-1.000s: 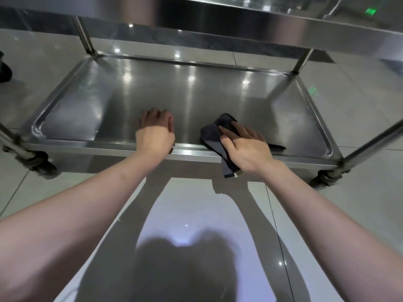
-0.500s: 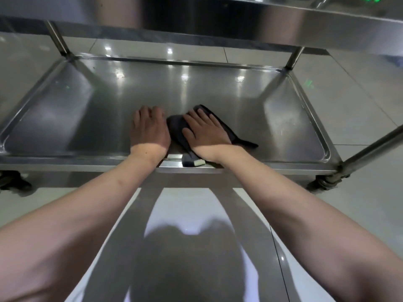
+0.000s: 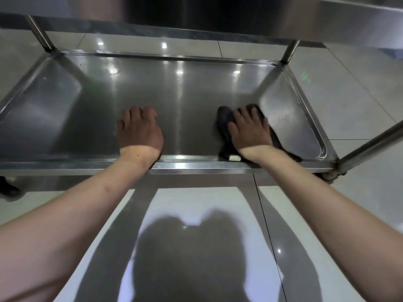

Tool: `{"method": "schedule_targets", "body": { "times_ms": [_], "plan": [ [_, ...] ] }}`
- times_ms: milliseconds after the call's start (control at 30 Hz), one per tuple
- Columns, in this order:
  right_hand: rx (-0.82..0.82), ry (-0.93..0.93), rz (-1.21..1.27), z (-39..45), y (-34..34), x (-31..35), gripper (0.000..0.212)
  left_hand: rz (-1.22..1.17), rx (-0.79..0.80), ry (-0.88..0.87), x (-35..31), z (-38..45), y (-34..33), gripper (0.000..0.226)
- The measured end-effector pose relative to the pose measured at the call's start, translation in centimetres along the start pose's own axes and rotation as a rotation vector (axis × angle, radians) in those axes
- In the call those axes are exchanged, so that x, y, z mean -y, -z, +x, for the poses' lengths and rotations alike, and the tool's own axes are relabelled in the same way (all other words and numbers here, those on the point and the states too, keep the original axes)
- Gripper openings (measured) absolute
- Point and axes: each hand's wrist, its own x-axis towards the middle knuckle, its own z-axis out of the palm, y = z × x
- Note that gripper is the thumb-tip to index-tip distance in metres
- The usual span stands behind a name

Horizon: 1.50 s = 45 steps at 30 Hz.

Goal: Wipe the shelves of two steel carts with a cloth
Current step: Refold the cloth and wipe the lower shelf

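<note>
The bottom shelf [image 3: 192, 90] of a steel cart fills the upper half of the view, a shallow tray with a raised rim. My right hand [image 3: 250, 131] lies flat, fingers spread, pressing a dark cloth [image 3: 224, 120] onto the shelf right of centre, near the front rim. The cloth sticks out to the left of the hand and behind it; a small white tag shows at the rim. My left hand [image 3: 139, 131] rests palm down on the bare steel left of centre, fingers slightly bent, holding nothing.
The cart's upper shelf [image 3: 283, 16] overhangs at the top of the view. Steel posts [image 3: 41, 33] stand at the corners, and casters [image 3: 331, 175] sit at the front corners. Glossy floor tiles [image 3: 196, 214] lie below, with my shadow on them.
My right hand slid the cloth to the right along the front of the shelf, away from my left hand. The left hand stayed in place on the steel.
</note>
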Motion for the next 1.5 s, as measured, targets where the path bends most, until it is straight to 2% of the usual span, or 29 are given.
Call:
{"method": "schedule_targets", "body": {
  "times_ms": [133, 267, 333, 467, 567, 667, 767, 867, 967, 1067, 1233, 1400, 1500],
  "plan": [
    [0.049, 0.200, -0.005, -2.0, -1.7, 7.6, 0.060, 0.025, 0.022, 0.026, -0.2, 0.0, 0.1, 0.024],
    [0.059, 0.287, 0.050, 3.2, -1.3, 10.0, 0.057, 0.036, 0.031, 0.020, -0.1, -0.1, 0.2, 0.027],
    [0.027, 0.244, 0.059, 6.4, -0.6, 8.2, 0.055, 0.035, 0.013, 0.011, 0.0, -0.1, 0.3, 0.027],
    [-0.056, 0.031, 0.060, 9.4, 0.8, 0.3, 0.060, 0.039, 0.003, 0.006, 0.2, -0.2, 0.2, 0.021],
    [-0.044, -0.087, 0.092, 7.8, 1.6, -4.6, 0.064, 0.050, 0.025, 0.028, 0.1, -0.2, -0.1, 0.020],
    [-0.016, -0.116, 0.108, 4.5, 1.4, -4.8, 0.065, 0.058, 0.037, 0.019, -0.2, -0.1, -0.1, 0.022],
    [-0.053, -0.056, 0.019, 1.0, 0.3, -1.2, 0.077, 0.042, 0.049, 0.039, -0.3, 0.0, 0.0, 0.023],
    [-0.009, 0.044, -0.010, -0.6, -1.3, 5.0, 0.062, 0.036, 0.050, 0.052, -0.4, 0.0, 0.1, 0.025],
    [0.039, 0.175, 0.012, -1.3, -2.6, 11.9, 0.063, -0.051, 0.006, 0.104, -0.2, 0.3, 0.4, 0.021],
    [0.096, 0.252, 0.061, -1.9, -3.1, 15.1, 0.063, -0.150, -0.032, 0.157, 0.5, 0.6, 0.5, 0.024],
    [0.077, 0.247, 0.055, -2.3, -2.2, 11.0, 0.061, -0.132, -0.060, 0.131, 0.9, 0.2, 0.6, 0.033],
    [0.034, 0.045, 0.019, -2.9, -0.7, 4.2, 0.058, -0.178, -0.027, 0.200, 0.8, 0.3, 0.7, 0.035],
    [0.027, -0.026, 0.007, -3.5, -1.1, 5.1, 0.060, -0.200, -0.026, 0.249, 0.9, 0.6, 0.7, 0.035]
  ]
}}
